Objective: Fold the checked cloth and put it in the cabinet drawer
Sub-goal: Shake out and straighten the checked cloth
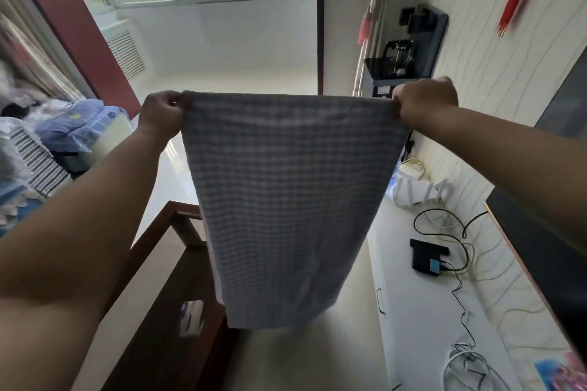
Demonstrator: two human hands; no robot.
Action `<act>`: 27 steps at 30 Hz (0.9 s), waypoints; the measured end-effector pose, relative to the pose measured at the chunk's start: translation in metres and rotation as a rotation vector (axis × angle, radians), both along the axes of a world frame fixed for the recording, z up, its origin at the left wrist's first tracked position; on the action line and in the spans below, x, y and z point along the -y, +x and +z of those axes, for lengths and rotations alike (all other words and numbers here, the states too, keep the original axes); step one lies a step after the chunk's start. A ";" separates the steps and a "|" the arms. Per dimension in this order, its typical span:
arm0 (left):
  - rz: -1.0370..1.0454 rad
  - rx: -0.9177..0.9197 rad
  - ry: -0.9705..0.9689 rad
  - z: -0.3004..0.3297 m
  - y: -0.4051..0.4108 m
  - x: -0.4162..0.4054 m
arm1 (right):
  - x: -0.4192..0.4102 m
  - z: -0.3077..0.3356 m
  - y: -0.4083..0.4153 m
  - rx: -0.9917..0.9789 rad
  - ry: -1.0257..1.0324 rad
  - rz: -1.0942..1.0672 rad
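Note:
The checked cloth point(286, 194), grey-blue with a fine white grid, hangs flat in the air in front of me, stretched wide at its top edge. My left hand point(162, 114) is closed on its upper left corner. My right hand point(424, 98) grips the upper right corner at the same height. The cloth's lower edge dangles free above the floor, near the white cabinet point(425, 305) on the right. A drawer handle point(380, 300) shows on the cabinet's front; the drawer looks closed.
A dark wooden table point(165, 311) stands low on the left, partly behind the cloth. The cabinet top carries a black box point(425, 259), tangled cables point(457, 232) and a white router point(419, 192). Bedding point(76, 127) is piled at the left.

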State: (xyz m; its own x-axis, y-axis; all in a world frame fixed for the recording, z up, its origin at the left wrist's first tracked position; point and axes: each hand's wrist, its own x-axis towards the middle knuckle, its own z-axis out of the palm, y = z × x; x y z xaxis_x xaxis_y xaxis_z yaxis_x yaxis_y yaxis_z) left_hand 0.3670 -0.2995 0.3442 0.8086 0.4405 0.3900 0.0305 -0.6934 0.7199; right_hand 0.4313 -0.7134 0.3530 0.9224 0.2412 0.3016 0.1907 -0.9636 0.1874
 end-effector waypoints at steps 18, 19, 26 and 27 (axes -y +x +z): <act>-0.032 -0.022 -0.119 -0.020 -0.006 -0.009 | 0.030 0.024 -0.002 -0.714 0.627 0.188; -0.014 -0.017 -0.111 -0.019 -0.007 -0.008 | 0.034 0.027 -0.003 -0.798 0.647 0.202; -0.111 0.012 -0.657 0.032 -0.008 -0.019 | 0.048 0.049 0.006 -0.980 1.230 0.367; -0.116 0.007 -0.683 0.037 -0.004 -0.023 | 0.048 0.048 0.008 -0.964 1.291 0.359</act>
State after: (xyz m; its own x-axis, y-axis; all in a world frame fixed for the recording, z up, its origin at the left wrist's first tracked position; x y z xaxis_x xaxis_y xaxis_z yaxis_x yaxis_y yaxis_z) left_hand 0.3627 -0.2764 0.3816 0.8637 0.5002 0.0618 -0.0229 -0.0835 0.9962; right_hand 0.4397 -0.7609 0.4006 0.8330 0.5310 -0.1554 -0.0124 -0.2629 -0.9647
